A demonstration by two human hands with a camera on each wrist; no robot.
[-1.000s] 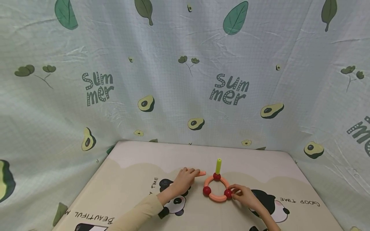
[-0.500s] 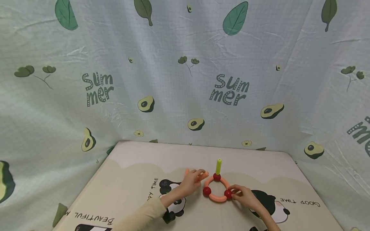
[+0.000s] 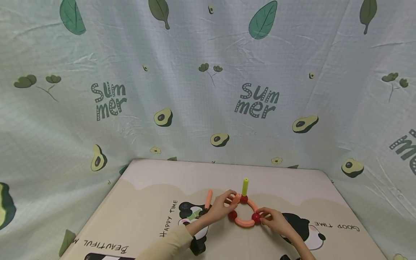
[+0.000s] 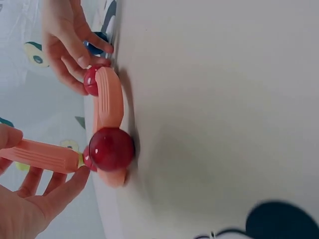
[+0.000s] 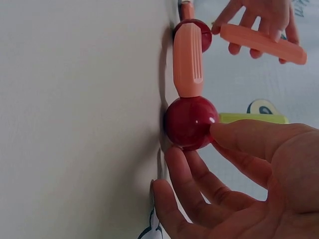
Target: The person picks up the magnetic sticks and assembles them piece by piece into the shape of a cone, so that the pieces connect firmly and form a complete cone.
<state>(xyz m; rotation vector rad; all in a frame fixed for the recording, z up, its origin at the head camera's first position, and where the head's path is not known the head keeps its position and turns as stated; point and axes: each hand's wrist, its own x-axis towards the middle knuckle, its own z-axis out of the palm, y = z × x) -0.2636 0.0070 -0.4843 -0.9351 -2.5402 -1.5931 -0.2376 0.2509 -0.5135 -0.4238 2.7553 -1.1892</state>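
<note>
A ring of curved orange pieces joined by three red balls lies on the table. My left hand pinches an orange stick above the ring's left side, between the left red ball and the far red ball. In the right wrist view, that stick is raised off the table, one end near a red ball. My right hand holds the right red ball between thumb and fingers. A yellow-green stick extends from the far ball.
Another orange stick lies left of the ring, close behind my left hand. The tabletop carries printed pandas and words. A patterned curtain hangs behind and along the sides.
My left hand has picked up an orange stick and carried it right to the ring, uncovering the other stick on the table. My right hand stays on its red ball.
</note>
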